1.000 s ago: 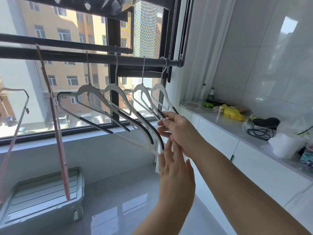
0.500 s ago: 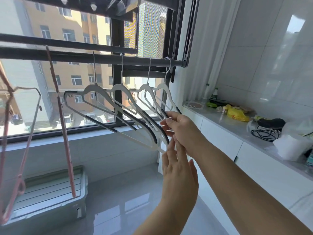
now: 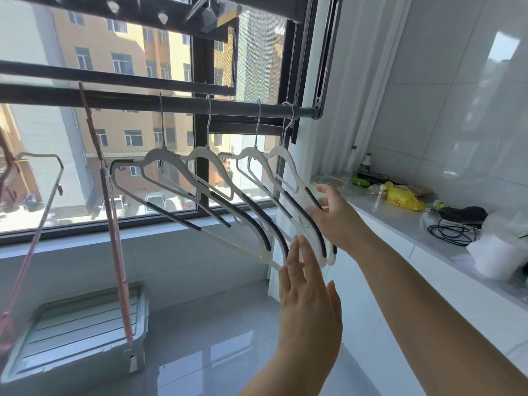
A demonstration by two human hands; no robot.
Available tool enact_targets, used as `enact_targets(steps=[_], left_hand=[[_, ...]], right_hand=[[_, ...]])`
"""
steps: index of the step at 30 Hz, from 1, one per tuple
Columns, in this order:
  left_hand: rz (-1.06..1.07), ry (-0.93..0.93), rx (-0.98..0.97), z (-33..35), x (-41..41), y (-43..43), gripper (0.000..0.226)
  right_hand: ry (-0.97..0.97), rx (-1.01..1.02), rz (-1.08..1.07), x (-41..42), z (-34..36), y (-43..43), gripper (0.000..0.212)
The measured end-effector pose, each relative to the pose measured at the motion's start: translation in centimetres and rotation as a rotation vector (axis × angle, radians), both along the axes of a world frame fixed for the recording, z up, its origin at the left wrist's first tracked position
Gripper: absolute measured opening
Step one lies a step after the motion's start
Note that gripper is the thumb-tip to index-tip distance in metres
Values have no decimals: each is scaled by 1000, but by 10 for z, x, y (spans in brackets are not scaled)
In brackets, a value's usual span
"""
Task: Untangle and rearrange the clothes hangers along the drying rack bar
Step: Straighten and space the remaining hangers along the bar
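Both hands (image 3: 311,307) (image 3: 337,218) spread, flat against white hangers (image 3: 257,212); floor bin (image 3: 77,335) lidded, contents hidden.

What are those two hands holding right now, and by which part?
Nothing is gripped. The right hand is open against the white hangers' lower ends; the left hand is flat, fingertips near them.

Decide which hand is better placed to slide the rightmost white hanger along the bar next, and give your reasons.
Probably the right hand. It lies open against the lower arm of the rightmost hanger, nearest the bar's end. The left hand sits lower, its fingertips only near the hangers' bottom tips.
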State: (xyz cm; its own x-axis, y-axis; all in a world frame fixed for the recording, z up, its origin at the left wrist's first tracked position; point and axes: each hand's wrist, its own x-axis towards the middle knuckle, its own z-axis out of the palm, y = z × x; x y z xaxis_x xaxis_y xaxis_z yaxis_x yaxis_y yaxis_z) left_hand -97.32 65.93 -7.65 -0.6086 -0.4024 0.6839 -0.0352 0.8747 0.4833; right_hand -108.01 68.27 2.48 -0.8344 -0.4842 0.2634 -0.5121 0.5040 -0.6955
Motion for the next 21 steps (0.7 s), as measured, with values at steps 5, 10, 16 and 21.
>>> enact_targets(steps=[5, 10, 16, 21], left_hand=[[-67, 19, -26, 1, 2, 3, 66], [-125, 124, -38, 13, 9, 1, 65], [-38, 192, -17, 17, 4, -12, 64], [-58, 191, -4, 16, 6, -16, 63]], right_hand=[[86, -98, -21, -1, -6, -1, 45], [537, -137, 2, 18, 6, -4, 30], [392, -63, 120, 30, 9, -20, 40], [316, 19, 76, 26, 6, -24, 47]])
